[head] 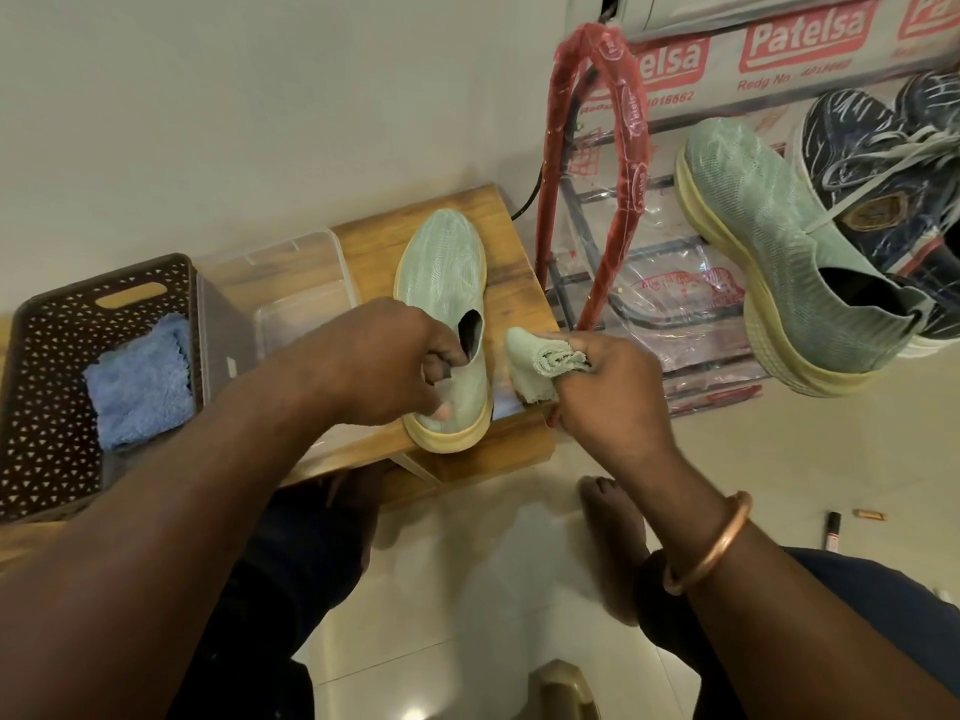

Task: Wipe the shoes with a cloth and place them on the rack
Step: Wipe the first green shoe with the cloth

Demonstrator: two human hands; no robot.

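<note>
A pale green knit shoe (pixel 444 267) with a yellowish sole stands on the low wooden table (pixel 519 283), toe pointing away from me. My left hand (pixel 395 356) grips it at the collar, fingers hooked into the opening. Just right of the heel, my right hand (pixel 608 392) holds a bunched pale green cloth (pixel 535 361), apart from the shoe. The matching green shoe (pixel 769 252) rests on the rack (pixel 618 163), which has red wrapped side bars and plastic film. A dark blue patterned shoe (pixel 883 163) sits beside it.
A brown perforated basket (pixel 47 356) at the left holds a folded blue cloth (pixel 140 387). A clear plastic box (pixel 280 293) stands between basket and shoe. My bare foot (pixel 613 517) is on the tiled floor, with a marker (pixel 831 530) to its right.
</note>
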